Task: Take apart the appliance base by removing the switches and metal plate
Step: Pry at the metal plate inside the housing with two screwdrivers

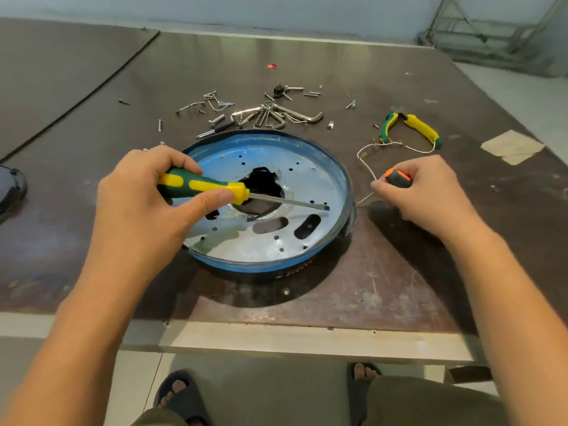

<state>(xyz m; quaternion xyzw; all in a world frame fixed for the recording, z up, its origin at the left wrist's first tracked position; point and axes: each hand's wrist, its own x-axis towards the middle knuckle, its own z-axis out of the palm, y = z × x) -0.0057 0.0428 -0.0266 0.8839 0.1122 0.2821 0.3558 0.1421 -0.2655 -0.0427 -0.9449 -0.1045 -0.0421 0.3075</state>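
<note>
**Base (246, 266) at centre, two tools held**

The round base sits mid-tabletop (384, 287), with the metal plate (319, 186) inside it. The left hand (144, 207) grips a green-yellow screwdriver (199, 186), blade over the plate. The right hand (430, 198), 3 o'clock of the base, grasps an orange-capped handle (398, 176). Hex keys (307, 115) lie at 12 o'clock, pliers (421, 127) at 2.

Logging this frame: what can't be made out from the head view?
Head view: the orange-capped tool in the right hand, mostly covered by its fingers; type unclear.
The dark object at the left, cut off by the frame edge.
The lettering on the appliance base outer wall, too small and blurred.
Whatever lies under the metal plate, hidden by the plate itself.
</note>
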